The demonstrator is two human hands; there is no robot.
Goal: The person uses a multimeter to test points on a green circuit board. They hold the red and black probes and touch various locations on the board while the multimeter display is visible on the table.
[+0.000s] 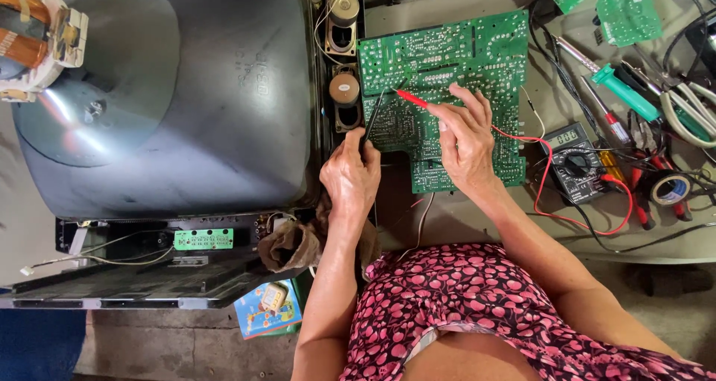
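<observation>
Fingers (pixel 447 116) of the right hand (pixel 466 146) pinch the red multimeter probe (pixel 412 99), its tip set down on the solder side of the green circuit board (pixel 447 60), near the board's middle. Left hand (pixel 350 176) closes its fingers around the black probe (pixel 375 112), which slants up so its tip meets the board close to the left edge, just beside the 2 oval speakers (pixel 344 49) stacked along the cabinet side. That left edge leaves almost no free room: the speakers and the grey picture tube (pixel 171 97) crowd it, and the left hand sits right in the narrow gap between tube and board. Below the board's stepped lower edge the bench lies fairly open, crossed only by thin wires. To the right, a red lead (pixel 544 176) loops from the probe to the digital multimeter (pixel 574 161), which sits just off the board's right edge. Beyond it the bench is crowded with a teal-handled soldering iron (pixel 623 90), pliers and a roll of tape (pixel 669 189), with 2 smaller green boards (pixel 629 15) near the top edge. A brown rag (pixel 294 247) lies under the left wrist.
</observation>
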